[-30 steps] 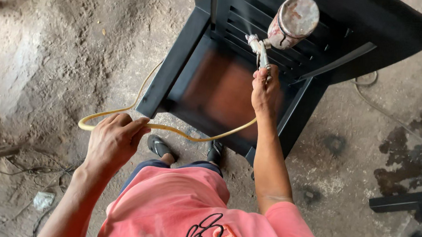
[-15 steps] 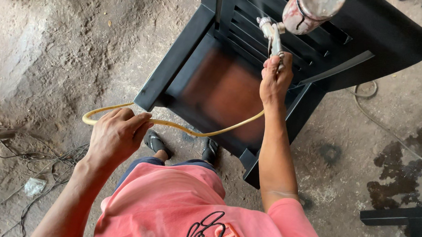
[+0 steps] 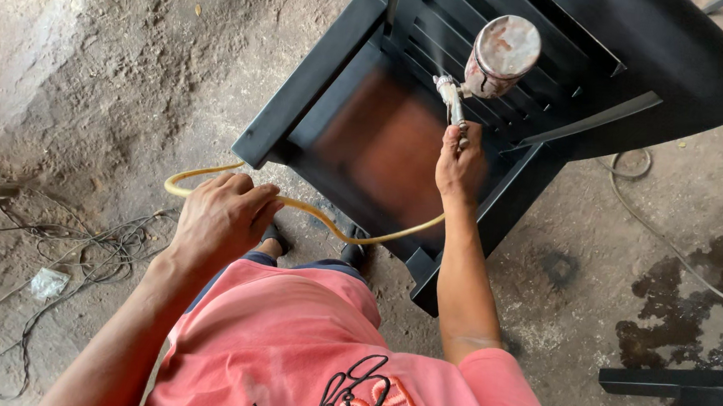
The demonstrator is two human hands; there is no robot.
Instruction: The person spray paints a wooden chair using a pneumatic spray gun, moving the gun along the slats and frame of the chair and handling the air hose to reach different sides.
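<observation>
Spraying black onto the chair (image 3: 365,136), I've got my right hand (image 3: 460,163) clenched round the gun (image 3: 453,104), its stained cup (image 3: 502,57) up at one o'clock, nozzle aimed at the back slats. My left hand (image 3: 223,215) grips the yellow hose (image 3: 376,233) at nine o'clock, holding slack off the wet frame. The seat's middle shows brown, so I judge the coat part done; next calls for an even pass there. A crumpled pale wrapper (image 3: 47,282) lies at eight o'clock; no labels legible.
</observation>
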